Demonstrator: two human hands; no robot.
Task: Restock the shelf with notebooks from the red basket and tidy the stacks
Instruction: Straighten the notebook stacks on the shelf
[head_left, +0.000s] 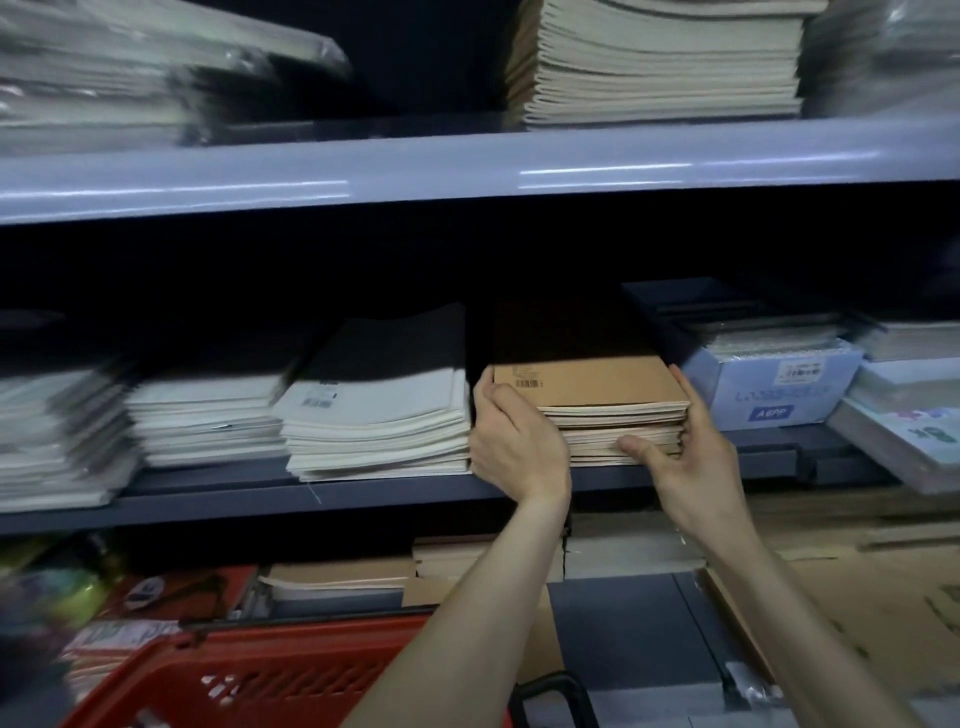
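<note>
A stack of brown kraft notebooks (597, 387) sits on the middle shelf (363, 499), with a barcode on the top cover. My left hand (514, 441) grips the stack's left front corner, thumb on top. My right hand (685, 447) holds the right side, fingers along the edge and thumb pressed against the front spines. The red basket (260, 680) stands below at the bottom left, and I cannot make out its contents.
White notebook stacks (379, 415) lie left of the brown one, touching it. A pale blue box (769, 384) sits to the right. The upper shelf (467, 171) carries a tall cream stack (665, 62). More notebooks and flat cardboard (857, 597) lie below.
</note>
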